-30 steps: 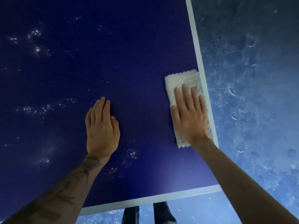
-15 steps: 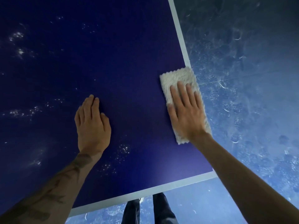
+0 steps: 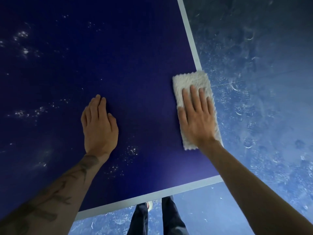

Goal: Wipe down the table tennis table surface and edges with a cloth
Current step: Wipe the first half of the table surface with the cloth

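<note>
Dark blue desk [image 3: 118, 56] has dusty specks [image 3: 22, 35] on the left, left hand [image 3: 100, 126] lies flat and open, right hand [image 3: 197, 119] presses spread-flat on the white cloth [image 3: 189, 80] right at the side edge, so an outward shove probably slides it off.

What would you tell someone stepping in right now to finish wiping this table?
Left hand: flat, palm down on the blue table, holding nothing.
Right hand: fingers straight, pressing the folded white cloth flat.
Cloth: lies over the right side line, close to the person's corner.
Done: the patch between the hands looks free of specks.
Left: whitish specks by the left wrist, more across the left part, and the near edge line.
</note>
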Tool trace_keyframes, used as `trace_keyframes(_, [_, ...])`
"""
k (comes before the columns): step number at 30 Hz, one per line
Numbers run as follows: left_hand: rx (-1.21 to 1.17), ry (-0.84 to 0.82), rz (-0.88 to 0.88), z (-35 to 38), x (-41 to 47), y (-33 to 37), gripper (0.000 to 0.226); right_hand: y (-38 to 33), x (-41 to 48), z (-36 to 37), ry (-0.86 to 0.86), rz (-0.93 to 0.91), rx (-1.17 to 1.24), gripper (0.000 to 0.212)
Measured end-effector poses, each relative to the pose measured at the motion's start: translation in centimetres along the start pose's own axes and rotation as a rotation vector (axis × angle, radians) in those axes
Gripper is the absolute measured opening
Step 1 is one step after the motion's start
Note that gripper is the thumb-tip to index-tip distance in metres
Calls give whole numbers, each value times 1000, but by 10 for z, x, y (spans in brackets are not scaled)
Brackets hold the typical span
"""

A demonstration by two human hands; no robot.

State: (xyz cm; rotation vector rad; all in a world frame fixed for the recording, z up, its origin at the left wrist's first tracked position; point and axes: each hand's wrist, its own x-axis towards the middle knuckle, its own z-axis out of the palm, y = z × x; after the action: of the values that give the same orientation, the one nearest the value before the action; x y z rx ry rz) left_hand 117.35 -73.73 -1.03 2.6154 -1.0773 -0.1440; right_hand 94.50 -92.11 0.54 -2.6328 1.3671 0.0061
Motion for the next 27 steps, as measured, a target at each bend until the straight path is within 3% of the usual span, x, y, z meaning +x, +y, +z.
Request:
trace_keyframes(3, [11, 3, 6, -1, 0, 0, 50, -42, 15, 8, 7, 48, 39, 64])
trace_keyframes(6, [-2, -12, 10, -3, 0, 1, 50, -68, -26, 22, -35, -249, -7, 62])
trace_keyframes(8, [-20, -37, 29, -6, 1, 1, 51, -46, -54, 22, -64, -378, -30, 61])
trace_keyframes(12, [75, -46, 181, -20, -9, -16, 51, 16, -51, 6, -27, -141, -55, 61])
trace_keyframes(16, [82, -86, 211, -28, -33, -37, 54, -14, -8, 4, 9, 99, 1, 63])
trace_keyframes(18, [53, -112, 195, -26, -40, -42, 55, -51, -6, 12, 3, 70, 20, 64])
trace_keyframes(21, [7, -113, 182, -23, -39, -43, 55, -83, -46, 27, -47, -246, 4, 63])
trace_keyframes(23, [-2, -116, 181, -23, -39, -46, 55, -66, -68, 28, -64, -371, 0, 62])
trace_keyframes(27, [-24, -104, 189, -23, -39, -48, 54, -14, -56, 14, -32, -124, -45, 62])
